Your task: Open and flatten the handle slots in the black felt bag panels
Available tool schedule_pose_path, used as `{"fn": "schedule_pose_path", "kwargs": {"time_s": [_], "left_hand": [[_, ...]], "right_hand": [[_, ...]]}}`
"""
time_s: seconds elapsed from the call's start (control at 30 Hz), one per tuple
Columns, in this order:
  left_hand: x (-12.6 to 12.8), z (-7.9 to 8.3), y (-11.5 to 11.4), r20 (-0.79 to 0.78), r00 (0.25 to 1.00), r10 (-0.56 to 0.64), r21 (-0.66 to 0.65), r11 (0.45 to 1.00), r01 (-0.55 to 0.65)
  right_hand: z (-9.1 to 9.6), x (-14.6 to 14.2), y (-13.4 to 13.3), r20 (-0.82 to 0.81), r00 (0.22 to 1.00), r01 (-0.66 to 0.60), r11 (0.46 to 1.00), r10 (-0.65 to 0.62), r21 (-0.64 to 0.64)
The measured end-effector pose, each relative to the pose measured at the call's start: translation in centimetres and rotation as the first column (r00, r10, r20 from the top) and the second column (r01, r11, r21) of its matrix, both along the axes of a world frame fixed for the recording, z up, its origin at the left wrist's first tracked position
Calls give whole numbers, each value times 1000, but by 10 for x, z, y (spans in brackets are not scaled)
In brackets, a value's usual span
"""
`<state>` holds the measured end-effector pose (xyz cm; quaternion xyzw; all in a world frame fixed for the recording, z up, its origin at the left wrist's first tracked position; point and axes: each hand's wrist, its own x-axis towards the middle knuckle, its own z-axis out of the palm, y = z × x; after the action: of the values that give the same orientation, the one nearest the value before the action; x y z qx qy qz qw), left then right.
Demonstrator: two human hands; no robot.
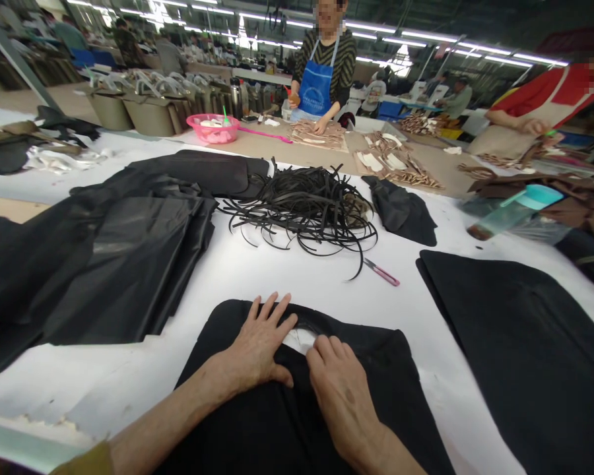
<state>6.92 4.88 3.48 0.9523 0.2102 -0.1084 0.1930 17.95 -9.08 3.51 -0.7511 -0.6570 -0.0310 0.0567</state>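
A black fabric piece (376,369) lies flat on the white table in front of me. Its top edge has a curved cutout with white table showing through (299,338). My left hand (260,343) lies flat on the fabric with its fingers spread, just left of the cutout. My right hand (339,382) rests on the fabric to the right, its fingers curled down at the cutout's edge. What those fingers grip, if anything, is hidden.
A tangle of black straps (307,208) lies mid-table, with pink snips (382,272) beside it. Black fabric stacks sit left (109,264) and right (519,343). A pink bowl (212,128) and two other people at work are across the table.
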Motion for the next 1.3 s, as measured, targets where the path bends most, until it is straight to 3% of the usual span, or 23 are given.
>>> {"fn": "schedule_pose_path", "kwargs": {"time_s": [0.1, 0.23, 0.33, 0.4, 0.5, 0.57, 0.63, 0.77, 0.9, 1.0, 1.1, 1.3], "left_hand": [[1, 1, 0, 13, 1000, -2, -14, 1000, 2], [2, 3, -2, 11, 1000, 14, -58, 998, -14], [1, 6, 1, 36, 997, 70, -141, 988, -64], [-1, 9, 7, 100, 984, 147, -248, 961, -119], [-3, 16, 19, 225, 914, 338, -438, 873, -214], [-6, 23, 25, 302, 831, 467, -486, 826, -287], [-9, 30, 25, 341, 799, 496, -486, 820, -302], [-17, 34, 8, 346, 912, 222, -391, 917, -75], [-19, 20, -10, 263, 965, 21, -110, 994, 8], [-19, 14, -11, 156, 988, -3, 11, 1000, 1], [-21, 15, -6, 116, 993, 21, 53, 998, -27], [-25, 21, -6, 42, 999, 32, 120, 992, -37]], "right_hand": [[1, 2, -3, -85, 996, -28, 1000, 29, 13], [5, 7, 1, -233, 971, 53, 997, -63, -51], [7, 8, 7, -228, 968, 88, 992, -106, -90], [6, 8, 10, -180, 978, 81, 989, -102, -122], [3, 6, 10, -113, 989, 76, 988, -92, -137], [3, 6, 10, -113, 988, 89, 990, -102, -114], [6, 8, 8, -154, 983, 85, 992, -99, -92], [13, 13, 5, -258, 965, 36, 997, -51, -64], [10, 16, 2, -263, 964, -35, 999, 30, -14], [5, 19, -2, -169, 982, -77, 997, 81, 29], [3, 30, -10, -109, 989, -99, 994, 103, 40], [13, 46, -27, -137, 989, -73, 994, 62, -76]]}}
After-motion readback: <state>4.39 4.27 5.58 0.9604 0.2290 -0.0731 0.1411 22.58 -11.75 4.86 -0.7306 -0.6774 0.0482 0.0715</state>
